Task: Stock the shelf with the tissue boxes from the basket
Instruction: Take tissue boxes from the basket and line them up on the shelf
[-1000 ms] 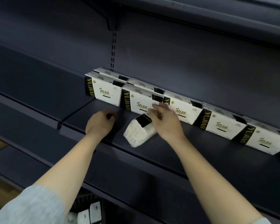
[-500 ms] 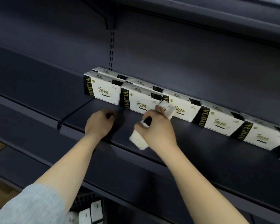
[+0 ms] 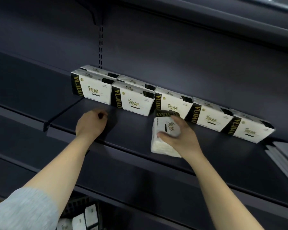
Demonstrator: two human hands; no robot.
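Observation:
A row of several white-and-black tissue packs (image 3: 133, 100) stands along the back of the dark shelf (image 3: 126, 127), with two more packs behind at the left. My right hand (image 3: 178, 135) grips another tissue pack (image 3: 163, 141), which lies tilted on the shelf in front of the third pack of the row. My left hand (image 3: 91, 125) rests on the shelf board as a closed fist, holding nothing. The basket (image 3: 80, 216) shows at the bottom edge, below my left arm, with several white packs inside.
A bracket and slotted upright (image 3: 100, 52) run up the back wall above the row. An upper shelf (image 3: 206, 15) overhangs. Another shelf section (image 3: 20, 103) adjoins at the left, slightly lower. Grey flat sheets (image 3: 284, 156) lie at the right edge.
My right hand has carried the tissue pack to the right along the shelf and turned it so its printed face shows. My left hand has stayed in place.

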